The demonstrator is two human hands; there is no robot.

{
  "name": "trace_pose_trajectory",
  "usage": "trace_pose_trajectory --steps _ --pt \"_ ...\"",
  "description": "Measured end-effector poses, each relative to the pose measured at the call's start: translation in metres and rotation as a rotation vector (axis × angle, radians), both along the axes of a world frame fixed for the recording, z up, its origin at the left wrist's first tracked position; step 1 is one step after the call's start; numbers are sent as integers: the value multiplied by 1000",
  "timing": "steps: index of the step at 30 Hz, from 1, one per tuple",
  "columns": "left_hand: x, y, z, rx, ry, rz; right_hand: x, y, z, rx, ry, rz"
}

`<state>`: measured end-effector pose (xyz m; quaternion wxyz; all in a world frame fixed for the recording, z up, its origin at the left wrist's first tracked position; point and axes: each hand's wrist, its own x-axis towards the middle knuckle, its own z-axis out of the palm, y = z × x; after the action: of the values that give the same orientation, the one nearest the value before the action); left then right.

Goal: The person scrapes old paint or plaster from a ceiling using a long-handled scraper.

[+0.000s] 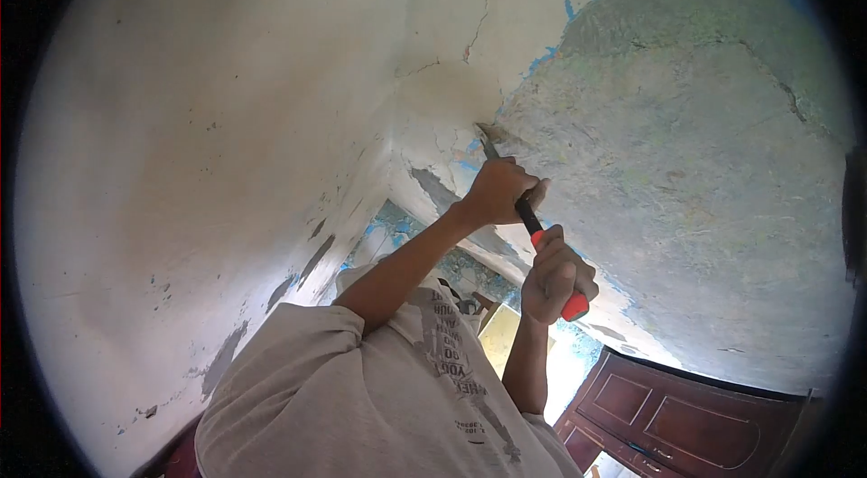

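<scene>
shirt [289,379] below; hands [501,192] grip scraper [529,214] at paint edge [504,108]; open plaster [668,180] rightward

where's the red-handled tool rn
In the head view, right of centre, the red-handled tool is in the left hand and, lower, the right hand, its tip at the left edge of the bare patch.

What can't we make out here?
Head view, all:
Tool shaft, part: behind left hand.
Red grip, middle: wrapped by right hand.
Cabinet, lower part: cut off by bottom edge.
Small shirt lettering: too small to read.
</scene>
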<state>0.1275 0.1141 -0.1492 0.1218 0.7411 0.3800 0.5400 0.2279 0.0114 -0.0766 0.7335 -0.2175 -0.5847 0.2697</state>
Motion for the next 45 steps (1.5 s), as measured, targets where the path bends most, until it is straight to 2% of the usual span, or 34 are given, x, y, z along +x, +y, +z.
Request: trace_pose_trajectory --steps 3,4,6,9,10,12,15,17,23,25,28,29,32,35,41,45 --pt "7 -6 15 23 -22 -52 9 -5 7 73 -72 -57" --pt "11 -9 22 47 -31 -74 8 -14 27 39 -106 -33" --pt "16 -9 22 45 -28 -49 11 -19 32 72 -75 50" --pt "8 -3 10 42 -69 -13 8 -6 8 39 -214 -81" --pt "4 -2 3 38 -60 2 4 -4 4 -35 -149 9" --pt "-2 0 -6 27 -39 34 2 0 -1 -17 -150 61" --pt "7 -6 6 46 -86 -39 1 -13 15 6 -183 -60" --pt "12 -9 24 56 -18 -64 5 -22 26 14 -140 -21" --pt "-1 2 -8 59 -61 8 -1 -1 -4 25 -147 19" --pt "-3 -1 -5 51 -67 29 -2 -3 -2 14 -141 6" --pt "5 -5 12 55 -62 -84 0 -14 14 45 -135 -18" --pt "7 -9 19 77 -20 -41 0 -18 16 59 -132 -14" --pt "3 -4 9 95 -5 -19 -3 -15 8 69 -140 -3" --pt "-2 3 -11 77 -92 -4 -9 -8 2 30 -182 17" --pt "7 -4 20 120 -38 -30 1 -13 20 87 -143 0" --pt "8 -3 12 123 -66 -6 -4 -15 16 122 -144 39"
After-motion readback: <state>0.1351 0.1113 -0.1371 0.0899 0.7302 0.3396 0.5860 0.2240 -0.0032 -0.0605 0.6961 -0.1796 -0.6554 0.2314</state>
